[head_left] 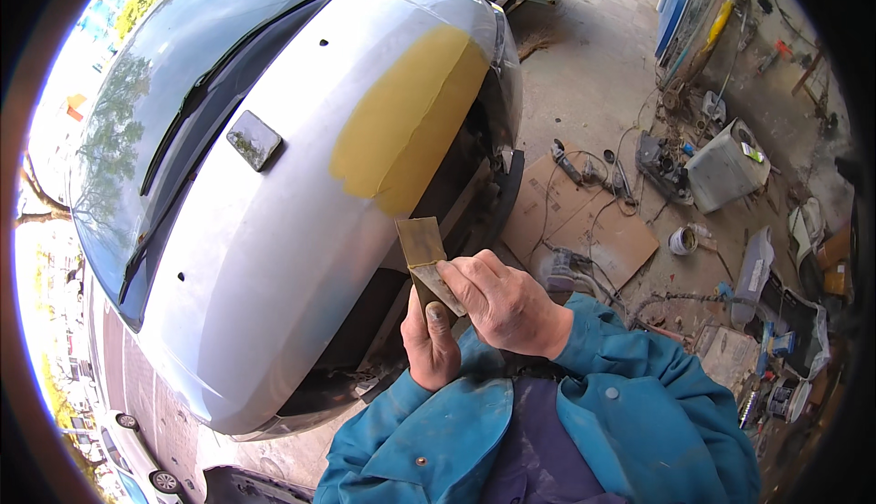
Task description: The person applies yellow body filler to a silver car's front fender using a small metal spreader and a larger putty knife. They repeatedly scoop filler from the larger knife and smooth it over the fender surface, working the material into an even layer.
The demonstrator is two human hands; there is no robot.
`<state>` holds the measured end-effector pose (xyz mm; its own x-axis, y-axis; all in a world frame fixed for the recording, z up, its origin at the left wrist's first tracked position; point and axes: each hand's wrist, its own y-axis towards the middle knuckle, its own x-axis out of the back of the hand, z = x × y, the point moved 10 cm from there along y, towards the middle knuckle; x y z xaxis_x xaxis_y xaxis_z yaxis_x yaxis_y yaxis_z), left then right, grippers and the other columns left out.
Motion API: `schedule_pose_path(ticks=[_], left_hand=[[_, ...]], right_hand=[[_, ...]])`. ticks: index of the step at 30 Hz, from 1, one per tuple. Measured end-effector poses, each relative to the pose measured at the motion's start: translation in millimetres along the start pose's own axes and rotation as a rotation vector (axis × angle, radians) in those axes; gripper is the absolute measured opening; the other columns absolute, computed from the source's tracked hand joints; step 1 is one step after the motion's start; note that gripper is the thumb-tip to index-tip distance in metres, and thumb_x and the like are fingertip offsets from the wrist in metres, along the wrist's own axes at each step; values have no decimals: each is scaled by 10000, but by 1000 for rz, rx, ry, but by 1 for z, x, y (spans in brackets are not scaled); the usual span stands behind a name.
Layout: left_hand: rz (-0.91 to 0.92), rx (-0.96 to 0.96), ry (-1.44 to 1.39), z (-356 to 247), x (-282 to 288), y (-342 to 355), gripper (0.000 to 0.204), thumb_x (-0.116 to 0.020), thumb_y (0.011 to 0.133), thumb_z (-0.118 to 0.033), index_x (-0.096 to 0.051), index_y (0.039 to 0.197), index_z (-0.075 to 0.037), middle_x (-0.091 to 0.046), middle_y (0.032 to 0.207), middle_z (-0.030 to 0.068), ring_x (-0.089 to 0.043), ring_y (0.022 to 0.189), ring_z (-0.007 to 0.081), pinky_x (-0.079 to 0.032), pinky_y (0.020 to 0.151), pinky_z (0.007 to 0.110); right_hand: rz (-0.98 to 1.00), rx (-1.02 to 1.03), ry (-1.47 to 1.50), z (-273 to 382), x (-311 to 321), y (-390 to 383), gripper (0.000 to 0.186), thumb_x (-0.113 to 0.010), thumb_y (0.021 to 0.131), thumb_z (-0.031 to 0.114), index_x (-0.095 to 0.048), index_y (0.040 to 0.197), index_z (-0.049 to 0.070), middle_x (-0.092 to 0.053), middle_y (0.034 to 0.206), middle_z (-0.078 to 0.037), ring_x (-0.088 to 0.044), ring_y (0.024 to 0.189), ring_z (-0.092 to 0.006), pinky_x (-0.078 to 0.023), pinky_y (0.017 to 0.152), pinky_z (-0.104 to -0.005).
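Observation:
In front of my chest, close to the car's front edge, my left hand [432, 344] grips a flat olive-brown blade [421, 242] that looks like a putty spreader. Its thumb points up and its fingers are wrapped behind. My right hand [511, 308] pinches a greyish flat blade [439, 291] that lies slanted against the olive one, touching it. Whether the two pieces are joined cannot be made out. Just beyond them, a large patch of yellow body filler [411, 121] covers part of the white car hood [274, 239].
A dark-screened phone [255, 141] lies on the hood near the windshield [196, 39]. To the right, a cardboard sheet [607, 239] carries corded power tools. A pale jerrycan [727, 166], an open tin [683, 240] and mixed clutter sit on the floor.

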<state>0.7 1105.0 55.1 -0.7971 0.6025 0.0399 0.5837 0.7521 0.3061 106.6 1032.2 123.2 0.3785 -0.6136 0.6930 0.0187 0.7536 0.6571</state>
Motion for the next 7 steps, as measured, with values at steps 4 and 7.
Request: schedule_pose_path(ticks=[4,7], left_hand=[[82,10,89,4,-5,-8,547,-515,1247,-386,-648,1500,80,-700,1420,233,-717,1259,334,-550,1091,411],[135,9,71,5,-7,-12,548,-514,1246,-389,-647,1533,59,-677,1532,248,-699,1375,364,-528,1151,417]], right_hand=[[-31,-112,-33,-35,1,6,523,-722,954,24,-646,1455,-105,-673,1204,-179,-706,1069,-336,-682,841,-392],[-101,-204,-43,-71,22,7,524,-725,983,16,-644,1496,-62,-704,1300,-179,-711,1176,-388,-689,861,-420]])
